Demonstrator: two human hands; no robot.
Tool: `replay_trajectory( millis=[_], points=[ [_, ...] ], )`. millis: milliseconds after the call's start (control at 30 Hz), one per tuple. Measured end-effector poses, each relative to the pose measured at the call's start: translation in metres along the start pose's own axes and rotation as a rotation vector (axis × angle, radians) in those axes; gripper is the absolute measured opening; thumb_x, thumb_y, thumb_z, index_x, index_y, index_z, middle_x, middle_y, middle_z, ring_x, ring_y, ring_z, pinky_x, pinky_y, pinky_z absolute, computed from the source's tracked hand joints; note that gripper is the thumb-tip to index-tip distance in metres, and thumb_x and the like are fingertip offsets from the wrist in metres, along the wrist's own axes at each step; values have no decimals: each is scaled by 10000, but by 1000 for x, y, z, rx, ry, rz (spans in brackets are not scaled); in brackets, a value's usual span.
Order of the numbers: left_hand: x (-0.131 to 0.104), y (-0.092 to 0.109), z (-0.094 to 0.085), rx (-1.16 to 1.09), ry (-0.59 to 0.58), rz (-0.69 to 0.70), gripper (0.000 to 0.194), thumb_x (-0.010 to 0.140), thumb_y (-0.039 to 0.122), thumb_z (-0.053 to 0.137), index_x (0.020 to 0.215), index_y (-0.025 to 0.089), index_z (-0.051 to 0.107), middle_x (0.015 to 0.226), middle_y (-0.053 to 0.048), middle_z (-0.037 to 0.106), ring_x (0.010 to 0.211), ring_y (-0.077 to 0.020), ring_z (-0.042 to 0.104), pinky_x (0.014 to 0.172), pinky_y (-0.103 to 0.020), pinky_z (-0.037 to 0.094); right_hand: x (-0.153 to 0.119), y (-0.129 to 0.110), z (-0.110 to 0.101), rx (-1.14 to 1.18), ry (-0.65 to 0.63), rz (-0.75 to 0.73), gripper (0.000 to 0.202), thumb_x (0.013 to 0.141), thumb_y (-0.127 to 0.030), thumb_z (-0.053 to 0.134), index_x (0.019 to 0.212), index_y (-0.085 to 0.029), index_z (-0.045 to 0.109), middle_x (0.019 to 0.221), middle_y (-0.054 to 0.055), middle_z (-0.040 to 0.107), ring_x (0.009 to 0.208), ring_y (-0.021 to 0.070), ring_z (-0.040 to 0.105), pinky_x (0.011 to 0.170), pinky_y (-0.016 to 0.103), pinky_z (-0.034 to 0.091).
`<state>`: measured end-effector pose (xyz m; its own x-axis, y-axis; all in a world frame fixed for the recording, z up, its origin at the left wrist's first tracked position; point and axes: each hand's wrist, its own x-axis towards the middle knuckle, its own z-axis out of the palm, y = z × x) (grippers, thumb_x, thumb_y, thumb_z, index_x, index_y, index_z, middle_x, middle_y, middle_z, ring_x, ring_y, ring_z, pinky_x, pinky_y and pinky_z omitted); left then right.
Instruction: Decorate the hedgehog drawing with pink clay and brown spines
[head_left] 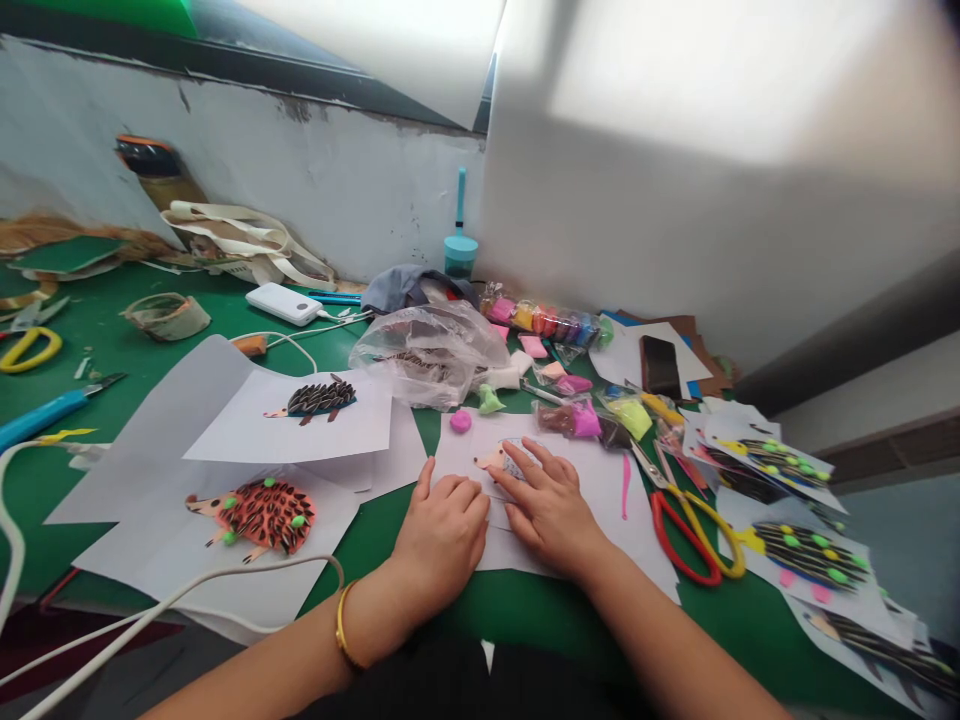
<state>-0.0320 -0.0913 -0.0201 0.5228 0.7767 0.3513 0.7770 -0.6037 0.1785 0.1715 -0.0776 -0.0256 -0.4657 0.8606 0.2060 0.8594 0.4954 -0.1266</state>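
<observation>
In the head view, my right hand [551, 510] lies spread over a sheet of white paper [592, 475]. Its fingers rest on and beside a small hedgehog picture [511, 456] with a peach face and dotted blue body, covering part of it. My left hand [446, 525] presses on the sheet's left side, fingers bent and one sticking out apart; nothing shows in it. A gold bracelet [342, 625] circles the left wrist. Just beyond the hands sit a round lump of pink clay [460, 421] and a packet of green clay [490, 400].
Red-and-yellow scissors [690, 530] lie right of the paper, near a pink clay strip [625, 487]. Finished seed hedgehogs lie on both sides, including an orange one [274, 515]. A plastic bag of seeds [427, 355] stands behind. A white cable [217, 580] crosses the left front.
</observation>
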Motion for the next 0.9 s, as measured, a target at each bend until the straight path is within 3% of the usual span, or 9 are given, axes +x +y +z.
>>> replay_trajectory(
  millis=[167,300,400,567,733,900],
  points=[
    [0,-1,1,-4,-3,-3,122,876,200,576,976,223,642,1013,-39,685,1019,-235,604,1175,-589,215,0,-1,4,-28,-6,-37,479,925,-401,545,1404,-376,526,1582,33,368,1454,318,283,1081,508,255],
    [0,-1,2,-7,-1,-7,124,896,213,554,984,217,641,1005,-38,687,1018,-234,605,1172,-591,214,-2,3,0,18,112,-59,289,914,-385,584,1178,-394,700,1537,-3,443,1426,310,339,1072,485,254],
    [0,-1,2,-11,-2,-9,125,908,220,537,980,217,640,1019,-39,689,1024,-235,602,1170,-590,215,-2,4,0,45,183,-84,216,908,-358,596,1059,-381,748,1510,-17,480,1415,302,361,1087,481,238],
    [0,-1,1,-11,-4,-10,125,900,221,549,986,221,640,1027,-39,690,1033,-238,602,1175,-587,209,2,2,3,-3,107,-95,408,915,-427,583,1309,-332,624,1536,44,444,1443,312,317,1146,516,178],
    [0,-1,2,-15,2,-10,115,895,211,555,967,225,644,1024,-38,691,1025,-230,606,1178,-587,209,1,2,1,11,78,-60,373,933,-415,556,1293,-354,631,1553,20,420,1459,305,287,1150,517,183],
    [0,-1,3,-9,6,-11,129,886,208,567,988,223,644,1045,-36,691,1040,-231,601,1184,-585,197,1,1,0,14,27,-56,480,949,-455,519,1415,-341,519,1580,32,370,1475,298,252,1153,517,175]
  ],
)
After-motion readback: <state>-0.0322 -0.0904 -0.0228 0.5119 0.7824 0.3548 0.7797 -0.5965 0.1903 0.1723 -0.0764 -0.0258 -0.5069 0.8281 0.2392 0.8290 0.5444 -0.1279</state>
